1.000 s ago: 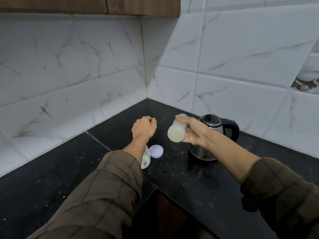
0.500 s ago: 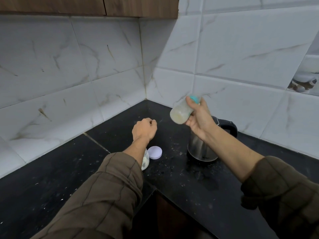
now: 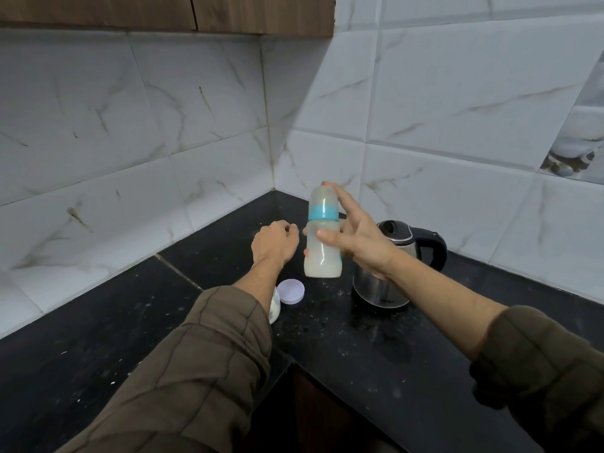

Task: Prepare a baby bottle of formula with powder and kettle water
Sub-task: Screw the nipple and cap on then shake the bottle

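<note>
- Bottle (image 3: 323, 243) is upright and capped, teal ring on, with cloudy milk in its lower half. Powder and water look to be in.
- Right hand (image 3: 362, 243) grips it, thumb across the body and forefinger on the cap, seemingly clear of the counter (image 3: 359, 354).
- Left hand (image 3: 273, 241) is at the bottle's 9 o'clock, clenched, with nothing seen in it.
- Kettle (image 3: 379, 291) stands at 3 o'clock. Pouring seems over.
- Lid (image 3: 290, 291) lies at 7 o'clock, off the half-hidden jar (image 3: 274, 308) just beside it.
- Left to do, I reckon: finish mixing, set the bottle down, close the jar.
</note>
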Motion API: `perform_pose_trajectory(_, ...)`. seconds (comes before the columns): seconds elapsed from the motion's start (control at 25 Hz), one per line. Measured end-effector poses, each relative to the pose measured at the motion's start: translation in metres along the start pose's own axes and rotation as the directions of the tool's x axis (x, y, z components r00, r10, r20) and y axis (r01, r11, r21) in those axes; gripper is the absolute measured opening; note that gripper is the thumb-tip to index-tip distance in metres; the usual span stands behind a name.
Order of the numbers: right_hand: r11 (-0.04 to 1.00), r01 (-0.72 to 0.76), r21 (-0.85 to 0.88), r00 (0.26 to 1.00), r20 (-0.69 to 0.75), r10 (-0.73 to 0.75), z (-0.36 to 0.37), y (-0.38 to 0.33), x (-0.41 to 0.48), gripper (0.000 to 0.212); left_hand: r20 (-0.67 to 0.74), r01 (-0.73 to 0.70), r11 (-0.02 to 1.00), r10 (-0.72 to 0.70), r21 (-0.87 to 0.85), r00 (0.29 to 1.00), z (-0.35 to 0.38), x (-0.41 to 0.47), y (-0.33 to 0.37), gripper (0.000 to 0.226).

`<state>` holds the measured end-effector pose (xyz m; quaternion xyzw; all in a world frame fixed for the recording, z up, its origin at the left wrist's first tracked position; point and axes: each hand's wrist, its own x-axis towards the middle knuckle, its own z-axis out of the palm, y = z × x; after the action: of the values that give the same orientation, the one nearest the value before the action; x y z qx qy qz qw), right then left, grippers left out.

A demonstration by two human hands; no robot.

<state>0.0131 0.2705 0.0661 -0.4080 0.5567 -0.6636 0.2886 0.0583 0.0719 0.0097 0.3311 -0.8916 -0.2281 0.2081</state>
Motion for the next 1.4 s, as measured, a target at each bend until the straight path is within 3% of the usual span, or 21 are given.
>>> perform_pose_trajectory(0.08,1.0,0.014,-0.002,0.999,-0.041,-0.014,0.001,0.0,0.001,0.091,-0.005,-0.003,1.0,0.003,-0.001,1.0,-0.001,0.001,0.002,0.037)
perform_pose_trajectory(0.16,0.987,0.056,0.148,0.97,-0.241,-0.019,-0.003,-0.003,0.01,0.09,-0.001,0.017,1.0,-0.017,-0.001,1.0,-0.001,0.003,-0.004,0.039)
perform_pose_trajectory(0.24,0.973,0.1,0.21,0.944,-0.328,-0.026,-0.01,-0.002,0.016,0.089,0.006,0.029,1.0,-0.029,0.006,1.0,0.003,0.004,-0.009,0.039)
perform_pose_trajectory(0.4,0.997,-0.018,-0.078,1.0,0.013,0.019,-0.008,0.009,0.008,0.091,0.006,0.018,1.0,-0.018,0.015,1.0,0.005,0.005,-0.009,0.037)
perform_pose_trajectory(0.44,0.996,-0.014,-0.089,0.999,0.032,0.017,-0.009,0.01,0.007,0.091,0.007,0.018,1.0,-0.018,0.011,1.0,0.005,0.006,-0.009,0.037)
perform_pose_trajectory(0.6,0.976,0.059,0.208,0.948,-0.317,0.011,-0.016,0.004,0.022,0.084,0.004,0.049,0.999,-0.049,0.016,0.999,0.008,0.01,-0.015,0.04)
perform_pose_trajectory(0.64,0.972,0.062,0.227,0.941,-0.338,0.019,-0.017,0.006,0.023,0.084,0.007,0.052,0.998,-0.052,0.017,0.999,0.009,0.011,-0.017,0.04)
perform_pose_trajectory(0.68,0.98,0.032,0.197,0.953,-0.302,0.03,-0.015,0.008,0.023,0.084,0.007,0.05,0.999,-0.05,0.019,0.999,0.009,0.011,-0.017,0.039)
perform_pose_trajectory(0.8,0.996,-0.083,-0.021,0.996,0.01,0.084,-0.007,0.022,0.012,0.084,0.01,0.046,0.999,-0.046,0.009,0.999,0.012,0.014,-0.017,0.038)
perform_pose_trajectory(0.84,0.996,-0.084,-0.032,0.996,0.04,0.085,-0.005,0.025,0.011,0.083,0.01,0.045,0.999,-0.045,0.012,0.999,0.013,0.014,-0.017,0.038)
perform_pose_trajectory(1.0,0.967,0.035,0.252,0.953,-0.3,0.043,-0.005,0.024,0.026,0.082,0.019,0.053,0.999,-0.054,0.009,0.998,0.014,0.016,-0.02,0.039)
perform_pose_trajectory(1.04,0.963,0.04,0.267,0.947,-0.318,0.049,-0.007,0.025,0.028,0.086,0.021,0.055,0.998,-0.055,0.014,0.998,0.014,0.015,-0.02,0.04)
perform_pose_trajectory(1.08,0.97,0.005,0.243,0.96,-0.271,0.063,-0.008,0.026,0.027,0.087,0.023,0.056,0.998,-0.057,0.016,0.998,0.014,0.015,-0.02,0.04)
perform_pose_trajectory(1.2,0.982,-0.185,0.032,0.981,0.069,0.182,-0.009,0.032,0.014,0.082,0.029,0.052,0.998,-0.052,0.025,0.998,0.017,0.015,-0.021,0.038)
perform_pose_trajectory(1.24,0.979,-0.202,0.019,0.976,0.086,0.2,-0.011,0.034,0.013,0.079,0.03,0.051,0.998,-0.051,0.031,0.998,0.017,0.014,-0.021,0.038)
perform_pose_trajectory(1.32,0.971,-0.188,0.149,0.973,-0.105,0.204,-0.015,0.035,0.02,0.066,0.037,0.056,0.998,-0.057,0.022,0.998,0.019,0.016,-0.024,0.038)
perform_pose_trajectory(1.4,0.938,-0.175,0.299,0.898,-0.342,0.277,-0.022,0.032,0.03,0.053,0.043,0.062,0.998,-0.063,0.012,0.997,0.019,0.015,-0.025,0.039)
